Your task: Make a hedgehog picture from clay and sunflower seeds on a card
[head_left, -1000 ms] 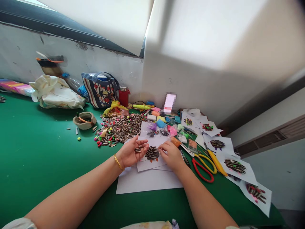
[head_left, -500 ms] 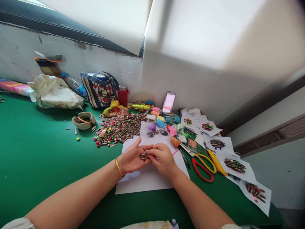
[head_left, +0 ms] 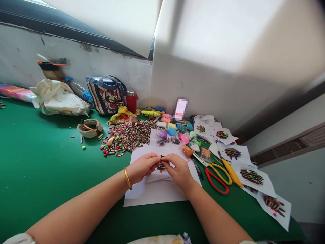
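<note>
From the head, the left hand (head_left: 144, 166) is seen curled closed, just beside the right hand (head_left: 179, 167), whose grip cannot be told; a seed figure (head_left: 160, 167) is set back from the near edge of the paper (head_left: 162, 195).

Your head-worn camera looks forward and down from above the near side of the green table (head_left: 45, 162), near enough that your left hand (head_left: 143, 167) and right hand (head_left: 179, 170) fall just below mid-view. Your forearms (head_left: 83, 203) come in from the near left and near right, and the view reaches the wall (head_left: 20, 51) at the far side.
</note>
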`<state>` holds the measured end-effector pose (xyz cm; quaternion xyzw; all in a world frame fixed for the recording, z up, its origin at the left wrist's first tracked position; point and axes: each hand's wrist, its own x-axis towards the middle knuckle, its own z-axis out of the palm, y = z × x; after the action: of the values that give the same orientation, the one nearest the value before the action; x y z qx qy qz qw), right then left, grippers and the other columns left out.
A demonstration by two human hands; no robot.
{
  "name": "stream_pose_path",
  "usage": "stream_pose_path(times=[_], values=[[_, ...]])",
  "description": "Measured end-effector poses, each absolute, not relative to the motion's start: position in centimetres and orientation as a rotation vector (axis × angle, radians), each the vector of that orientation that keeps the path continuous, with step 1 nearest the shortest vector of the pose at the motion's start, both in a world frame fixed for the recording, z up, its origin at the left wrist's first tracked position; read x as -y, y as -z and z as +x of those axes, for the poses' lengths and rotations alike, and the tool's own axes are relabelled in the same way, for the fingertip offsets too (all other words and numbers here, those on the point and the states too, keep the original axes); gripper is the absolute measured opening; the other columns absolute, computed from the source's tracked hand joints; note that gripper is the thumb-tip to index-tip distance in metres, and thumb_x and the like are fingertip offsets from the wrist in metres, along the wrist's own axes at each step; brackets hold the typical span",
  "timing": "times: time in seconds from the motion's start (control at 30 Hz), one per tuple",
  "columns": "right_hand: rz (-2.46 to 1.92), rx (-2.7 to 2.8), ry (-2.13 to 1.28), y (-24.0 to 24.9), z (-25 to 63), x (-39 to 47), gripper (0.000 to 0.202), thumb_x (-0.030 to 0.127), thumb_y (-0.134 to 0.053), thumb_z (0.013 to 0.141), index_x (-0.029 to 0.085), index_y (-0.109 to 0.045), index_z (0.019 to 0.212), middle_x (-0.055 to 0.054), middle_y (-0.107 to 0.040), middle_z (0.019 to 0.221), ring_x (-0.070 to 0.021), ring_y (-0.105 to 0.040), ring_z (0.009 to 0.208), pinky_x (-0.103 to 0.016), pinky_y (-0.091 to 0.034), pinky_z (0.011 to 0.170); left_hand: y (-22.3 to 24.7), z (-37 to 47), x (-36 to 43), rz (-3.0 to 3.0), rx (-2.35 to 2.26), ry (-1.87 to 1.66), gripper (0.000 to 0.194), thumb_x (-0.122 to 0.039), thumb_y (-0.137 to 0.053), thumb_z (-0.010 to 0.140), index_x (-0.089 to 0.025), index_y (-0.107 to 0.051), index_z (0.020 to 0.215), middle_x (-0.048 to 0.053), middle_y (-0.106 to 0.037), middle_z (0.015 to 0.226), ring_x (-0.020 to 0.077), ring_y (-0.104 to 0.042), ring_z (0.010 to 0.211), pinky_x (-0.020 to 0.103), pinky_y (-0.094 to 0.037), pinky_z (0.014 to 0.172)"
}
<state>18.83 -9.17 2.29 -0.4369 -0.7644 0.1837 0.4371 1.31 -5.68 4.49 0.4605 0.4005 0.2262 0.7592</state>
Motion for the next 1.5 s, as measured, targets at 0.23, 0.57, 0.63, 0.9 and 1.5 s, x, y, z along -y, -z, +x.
stream_pose_path(times=[0.23,0.57,0.63,0.9,1.5], values=[[-1.268,1.719,-0.333,-1.9,21.2,7.9,0.010,0.020,-0.058,0.086,0.021,-0.065,0.079,-0.002,-0.062,0.078,-0.0174,-0.057,0.077,-0.032,-0.046,0.074,-4.1,1.2,4.9,1.054,-0.950,-0.602,0.023,-0.037,-0.054,0.081,-0.017,-0.052,0.069,-0.008,-0.034,0.051,0.0044,-0.019,0.041,0.021,-0.008,0.039],[-1.588,1.792,-0.401,0.3,23.2,6.1,0.012,0.020,-0.058,0.080,0.020,-0.069,0.076,-0.004,-0.062,0.079,-0.0179,-0.057,0.077,-0.030,-0.044,0.072,-2.6,0.4,2.8,0.814,-1.022,-0.769,0.018,-0.034,-0.058,0.076,-0.017,-0.053,0.072,-0.008,-0.034,0.052,0.0032,-0.021,0.037,0.018,-0.009,0.037],[-1.580,1.813,-0.399,0.4,22.8,6.1,0.012,0.019,-0.058,0.080,0.021,-0.069,0.076,-0.004,-0.063,0.079,-0.0180,-0.057,0.079,-0.030,-0.043,0.073,-2.5,0.4,2.7,0.806,-1.022,-0.769,0.018,-0.034,-0.058,0.076,-0.017,-0.053,0.072,-0.008,-0.034,0.052,0.0030,-0.021,0.037,0.018,-0.009,0.037],[-1.606,1.854,-0.403,0.8,22.4,5.8,0.013,0.019,-0.057,0.082,0.021,-0.070,0.078,-0.003,-0.064,0.082,-0.0177,-0.057,0.081,-0.028,-0.042,0.071,-2.4,0.5,2.7,0.796,-1.018,-0.764,0.018,-0.034,-0.057,0.076,-0.017,-0.053,0.073,-0.009,-0.035,0.052,0.0027,-0.021,0.036,0.017,-0.009,0.036],[-1.606,2.061,-0.320,0.3,22.4,5.2,0.015,0.016,-0.059,0.083,0.021,-0.073,0.079,-0.004,-0.064,0.082,-0.0164,-0.059,0.080,-0.027,-0.043,0.074,-2.6,0.5,2.9,0.762,-1.010,-0.774,0.016,-0.031,-0.058,0.077,-0.016,-0.054,0.072,-0.008,-0.036,0.051,0.0021,-0.022,0.035,0.016,-0.010,0.035]])
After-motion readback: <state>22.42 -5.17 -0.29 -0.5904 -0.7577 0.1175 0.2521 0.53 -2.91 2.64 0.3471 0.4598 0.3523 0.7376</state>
